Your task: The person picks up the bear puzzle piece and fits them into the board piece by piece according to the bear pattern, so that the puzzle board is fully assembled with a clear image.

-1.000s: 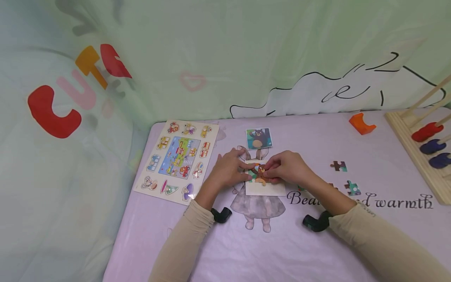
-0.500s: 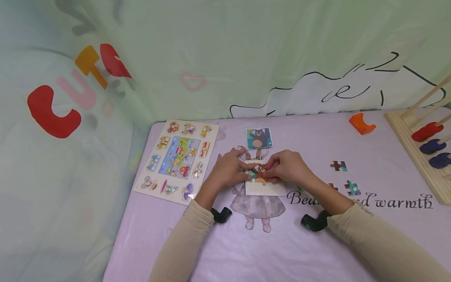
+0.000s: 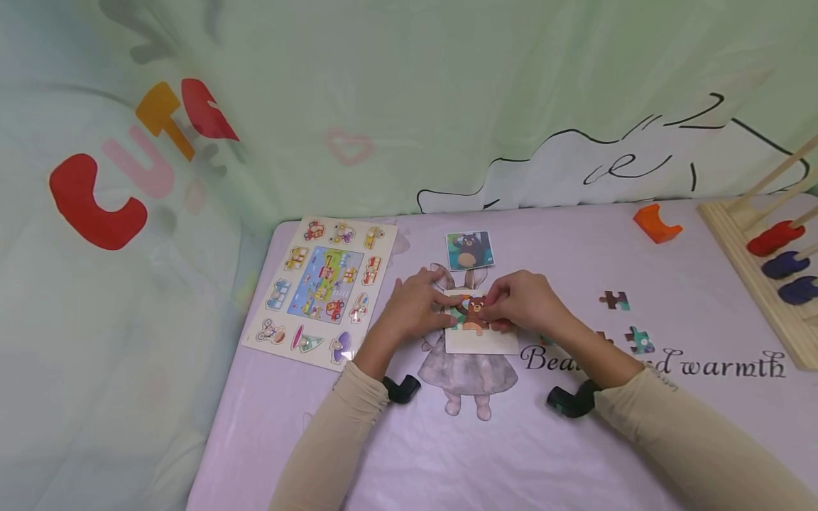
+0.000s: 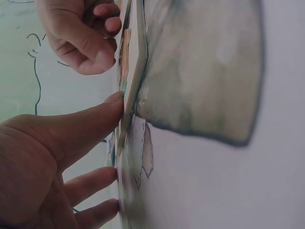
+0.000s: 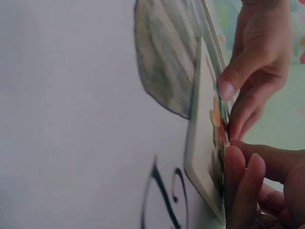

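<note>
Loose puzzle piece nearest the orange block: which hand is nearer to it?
Right. The right hand is left of that loose puzzle piece, reaching over the right side of the puzzle board; the left hand is farther left, at the board's left edge.

The bear puzzle (image 3: 474,323) is brown and green, its board (image 3: 469,345) cream, the tablecloth (image 3: 498,468) lilac with black lettering (image 3: 731,368).

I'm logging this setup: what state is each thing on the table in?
Bear puzzle board: partly filled, lower strip bare.
Loose puzzle pieces: off the board, some partly hidden.
Bear picture card: face up.
Vehicle board: face up.
Orange block: on its own.
Wooden peg rack: coloured pieces on it, cut off by the frame.
</note>
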The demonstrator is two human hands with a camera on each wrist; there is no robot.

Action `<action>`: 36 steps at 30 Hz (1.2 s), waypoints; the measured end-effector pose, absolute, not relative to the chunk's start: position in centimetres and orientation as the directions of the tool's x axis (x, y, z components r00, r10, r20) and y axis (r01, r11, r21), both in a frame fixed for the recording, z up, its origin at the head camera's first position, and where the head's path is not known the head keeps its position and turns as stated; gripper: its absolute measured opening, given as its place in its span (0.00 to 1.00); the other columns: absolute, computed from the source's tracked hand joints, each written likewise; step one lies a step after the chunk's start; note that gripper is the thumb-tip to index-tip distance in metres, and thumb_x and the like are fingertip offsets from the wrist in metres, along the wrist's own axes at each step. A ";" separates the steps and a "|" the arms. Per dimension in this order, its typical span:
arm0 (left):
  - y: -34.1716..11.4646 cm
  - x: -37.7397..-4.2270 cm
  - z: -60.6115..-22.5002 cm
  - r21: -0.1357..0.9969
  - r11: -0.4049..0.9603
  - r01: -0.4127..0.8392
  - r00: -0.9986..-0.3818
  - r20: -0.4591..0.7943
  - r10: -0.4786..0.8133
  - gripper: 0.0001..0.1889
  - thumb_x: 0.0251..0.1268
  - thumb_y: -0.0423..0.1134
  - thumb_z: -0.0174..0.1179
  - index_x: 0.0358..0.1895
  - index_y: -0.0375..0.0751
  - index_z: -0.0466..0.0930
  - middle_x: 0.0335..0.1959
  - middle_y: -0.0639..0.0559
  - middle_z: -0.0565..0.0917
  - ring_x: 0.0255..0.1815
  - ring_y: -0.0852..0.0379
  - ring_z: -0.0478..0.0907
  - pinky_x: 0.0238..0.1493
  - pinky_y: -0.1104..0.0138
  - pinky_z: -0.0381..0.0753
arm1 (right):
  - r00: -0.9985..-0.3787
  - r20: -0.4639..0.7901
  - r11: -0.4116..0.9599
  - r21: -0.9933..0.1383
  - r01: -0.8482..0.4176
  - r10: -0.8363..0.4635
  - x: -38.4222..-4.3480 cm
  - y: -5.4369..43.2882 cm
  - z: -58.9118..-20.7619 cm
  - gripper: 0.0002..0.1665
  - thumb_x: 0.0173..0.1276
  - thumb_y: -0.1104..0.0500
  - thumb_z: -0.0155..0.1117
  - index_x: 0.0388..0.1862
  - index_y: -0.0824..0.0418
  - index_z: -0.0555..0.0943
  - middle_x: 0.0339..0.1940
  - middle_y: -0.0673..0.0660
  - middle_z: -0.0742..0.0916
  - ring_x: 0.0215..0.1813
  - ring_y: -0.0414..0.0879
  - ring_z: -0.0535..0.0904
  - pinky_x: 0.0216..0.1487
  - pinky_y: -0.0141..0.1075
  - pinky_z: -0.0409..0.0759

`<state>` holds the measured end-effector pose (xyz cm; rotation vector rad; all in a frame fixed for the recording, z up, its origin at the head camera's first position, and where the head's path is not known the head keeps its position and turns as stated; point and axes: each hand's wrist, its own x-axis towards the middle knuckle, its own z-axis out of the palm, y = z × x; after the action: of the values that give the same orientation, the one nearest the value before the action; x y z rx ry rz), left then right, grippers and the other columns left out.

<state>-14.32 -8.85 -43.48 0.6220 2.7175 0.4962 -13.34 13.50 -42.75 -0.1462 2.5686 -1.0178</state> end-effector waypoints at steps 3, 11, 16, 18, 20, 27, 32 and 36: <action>-8.8 -14.3 -43.4 0.397 0.847 0.354 -0.862 -0.213 0.460 0.22 0.61 0.53 0.72 0.60 0.65 0.84 0.79 0.51 0.66 0.81 0.47 0.61 0.76 0.34 0.54 | -0.917 -0.332 0.718 -0.692 0.078 -0.221 -13.5 13.9 -42.6 0.11 0.63 0.54 0.75 0.32 0.60 0.85 0.16 0.52 0.86 0.22 0.44 0.83 0.26 0.34 0.74; -8.1 -14.3 -43.8 0.422 0.851 0.311 -0.904 -0.145 0.402 0.18 0.57 0.51 0.75 0.52 0.64 0.89 0.74 0.51 0.73 0.77 0.46 0.66 0.72 0.30 0.56 | -0.913 -0.338 0.745 -0.665 0.061 -0.227 -13.9 14.5 -42.9 0.13 0.62 0.52 0.76 0.31 0.60 0.84 0.15 0.51 0.85 0.21 0.43 0.80 0.24 0.33 0.70; -7.0 -14.0 -44.0 0.475 0.847 0.236 -0.948 -0.077 0.308 0.13 0.57 0.53 0.75 0.45 0.58 0.92 0.68 0.51 0.78 0.73 0.46 0.70 0.70 0.27 0.55 | -0.913 -0.335 0.748 -0.662 0.054 -0.231 -14.0 14.5 -43.0 0.13 0.62 0.52 0.76 0.30 0.59 0.84 0.15 0.51 0.85 0.21 0.43 0.79 0.25 0.34 0.69; -6.6 -13.9 -44.1 0.477 0.854 0.206 -0.961 -0.064 0.267 0.13 0.56 0.54 0.76 0.42 0.58 0.91 0.66 0.51 0.78 0.71 0.46 0.70 0.70 0.27 0.54 | -0.913 -0.334 0.749 -0.661 0.049 -0.235 -14.0 14.5 -43.0 0.13 0.62 0.52 0.76 0.30 0.59 0.83 0.15 0.51 0.85 0.21 0.43 0.79 0.26 0.34 0.69; -6.2 -13.9 -44.2 0.470 0.863 0.184 -0.970 -0.054 0.236 0.13 0.55 0.54 0.76 0.41 0.58 0.90 0.64 0.51 0.79 0.70 0.46 0.71 0.71 0.27 0.54 | -0.912 -0.335 0.747 -0.663 0.050 -0.236 -14.1 14.6 -42.9 0.13 0.62 0.52 0.76 0.30 0.59 0.83 0.15 0.51 0.85 0.21 0.43 0.79 0.26 0.34 0.69; -5.5 -13.8 -44.0 0.459 0.878 0.134 -0.980 -0.070 0.187 0.13 0.54 0.52 0.78 0.40 0.57 0.89 0.63 0.50 0.78 0.70 0.45 0.69 0.71 0.27 0.52 | -0.903 -0.356 0.730 -0.679 0.073 -0.240 -14.1 14.6 -42.8 0.14 0.62 0.51 0.77 0.32 0.60 0.83 0.16 0.52 0.85 0.22 0.44 0.80 0.24 0.33 0.68; -5.5 -13.7 -43.8 0.451 0.883 0.128 -0.979 -0.086 0.186 0.12 0.54 0.51 0.77 0.41 0.58 0.88 0.63 0.51 0.77 0.69 0.45 0.69 0.72 0.28 0.52 | -0.900 -0.363 0.728 -0.681 0.079 -0.242 -14.1 14.5 -42.5 0.14 0.62 0.52 0.77 0.32 0.60 0.83 0.16 0.53 0.85 0.22 0.44 0.79 0.24 0.32 0.68; -5.4 -13.7 -43.6 0.441 0.889 0.126 -0.977 -0.102 0.189 0.12 0.55 0.51 0.76 0.41 0.58 0.88 0.64 0.51 0.77 0.70 0.45 0.69 0.72 0.28 0.52 | -0.896 -0.371 0.733 -0.676 0.081 -0.243 -14.0 14.4 -42.5 0.15 0.62 0.52 0.77 0.32 0.61 0.83 0.17 0.53 0.85 0.22 0.43 0.79 0.24 0.33 0.68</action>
<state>-13.73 -5.37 -43.56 0.2439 2.9146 0.6657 -14.05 14.40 -42.47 -0.1233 2.4949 -1.0017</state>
